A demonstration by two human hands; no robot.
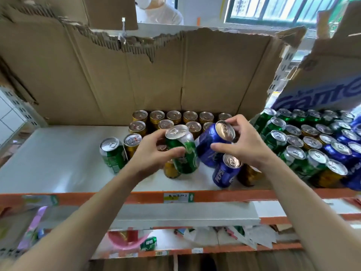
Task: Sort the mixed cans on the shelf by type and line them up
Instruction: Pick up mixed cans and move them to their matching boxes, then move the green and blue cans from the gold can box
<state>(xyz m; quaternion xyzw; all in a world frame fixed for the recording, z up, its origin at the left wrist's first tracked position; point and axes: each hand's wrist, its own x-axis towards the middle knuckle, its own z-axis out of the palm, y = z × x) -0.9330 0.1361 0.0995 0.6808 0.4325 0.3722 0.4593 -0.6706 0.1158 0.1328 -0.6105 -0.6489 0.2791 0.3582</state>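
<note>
My left hand grips a green can, tilted, above the white shelf. My right hand holds a blue can, also tilted, its top turned toward me. The two held cans touch side by side. A blue Pepsi can stands just below my right hand. Gold cans are lined up in rows at the back. One green can and one gold can stand to the left. A mixed crowd of green, blue and gold cans fills the right side.
A torn cardboard wall backs the shelf, with a printed carton overhanging the right cans. The orange shelf rail runs along the front edge. A lower shelf holds packets. A person in white stands behind.
</note>
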